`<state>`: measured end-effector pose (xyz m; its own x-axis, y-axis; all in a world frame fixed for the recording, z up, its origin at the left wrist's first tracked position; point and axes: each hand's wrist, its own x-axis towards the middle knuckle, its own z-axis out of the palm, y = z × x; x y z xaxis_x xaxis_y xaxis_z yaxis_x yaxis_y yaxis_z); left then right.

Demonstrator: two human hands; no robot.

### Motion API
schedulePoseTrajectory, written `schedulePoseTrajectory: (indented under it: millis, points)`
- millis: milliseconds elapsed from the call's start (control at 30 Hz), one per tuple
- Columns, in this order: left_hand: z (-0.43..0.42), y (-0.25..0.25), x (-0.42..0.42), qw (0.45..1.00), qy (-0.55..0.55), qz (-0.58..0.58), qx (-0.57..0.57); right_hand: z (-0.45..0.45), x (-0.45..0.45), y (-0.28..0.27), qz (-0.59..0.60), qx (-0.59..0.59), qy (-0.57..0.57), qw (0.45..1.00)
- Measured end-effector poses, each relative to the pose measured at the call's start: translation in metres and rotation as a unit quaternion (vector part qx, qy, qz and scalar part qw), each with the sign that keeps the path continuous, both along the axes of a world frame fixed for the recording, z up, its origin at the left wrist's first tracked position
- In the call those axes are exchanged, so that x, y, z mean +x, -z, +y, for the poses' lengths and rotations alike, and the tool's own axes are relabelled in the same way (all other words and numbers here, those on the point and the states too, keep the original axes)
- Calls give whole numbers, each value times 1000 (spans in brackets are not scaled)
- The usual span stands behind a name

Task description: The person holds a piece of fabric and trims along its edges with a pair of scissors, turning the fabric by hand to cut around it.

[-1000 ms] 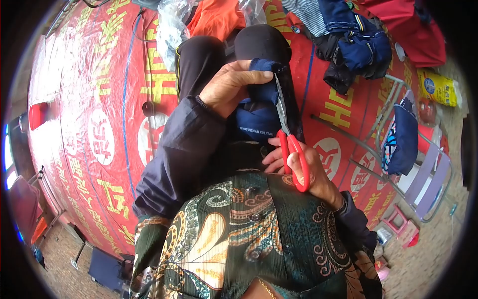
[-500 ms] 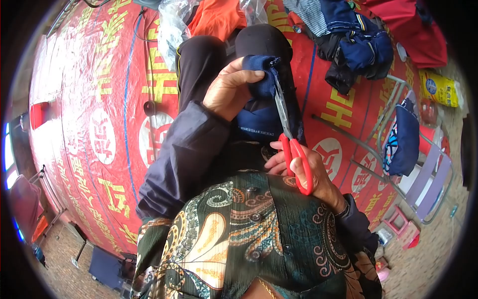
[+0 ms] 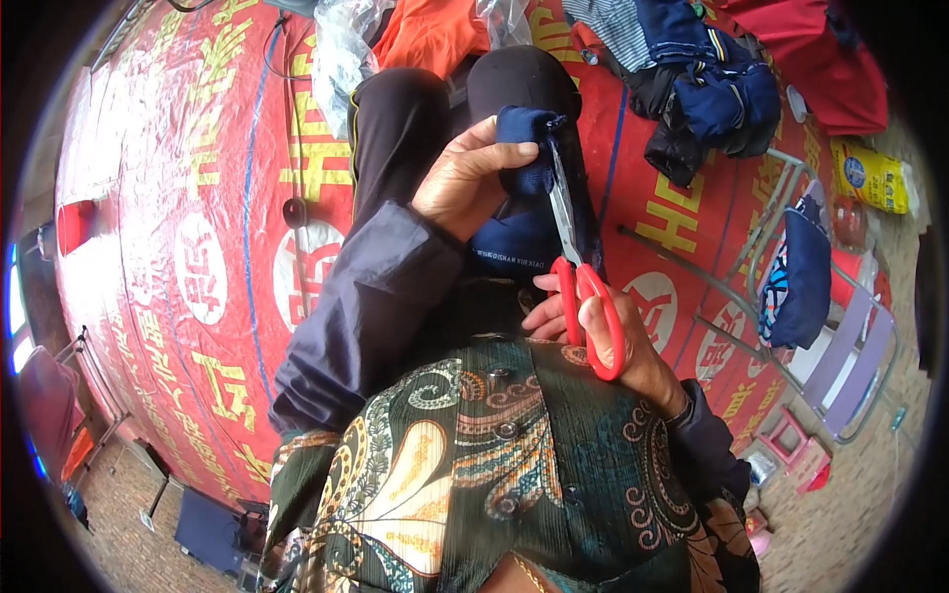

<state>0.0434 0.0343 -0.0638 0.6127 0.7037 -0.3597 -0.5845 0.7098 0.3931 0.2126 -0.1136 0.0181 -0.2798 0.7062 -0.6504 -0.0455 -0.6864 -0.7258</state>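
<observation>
My left hand pinches a piece of navy knit fabric above my lap, thumb on top. My right hand grips red-handled scissors, with the fingers through the loops. The blades point away from me, and their tips touch the right edge of the knit piece. They look nearly closed. More dark blue cloth with small white lettering lies on my lap beneath the blades. Part of it is hidden by my hands and the scissors.
A red printed sheet with yellow lettering covers the ground. Dark clothes are heaped at upper right, near a folding chair with a blue cushion. Orange cloth and clear plastic lie beyond my knees.
My left hand and the navy knit piece have shifted slightly right. The scissors have moved a little with them, their tips still at the fabric's edge.
</observation>
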Motion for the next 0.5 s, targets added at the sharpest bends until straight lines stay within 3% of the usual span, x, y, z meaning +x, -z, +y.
schedulePoseTrajectory:
  millis: [500]
  points:
    - [1,-1,1,998,45,28,21,-4,-5,3,7,-4,50,999]
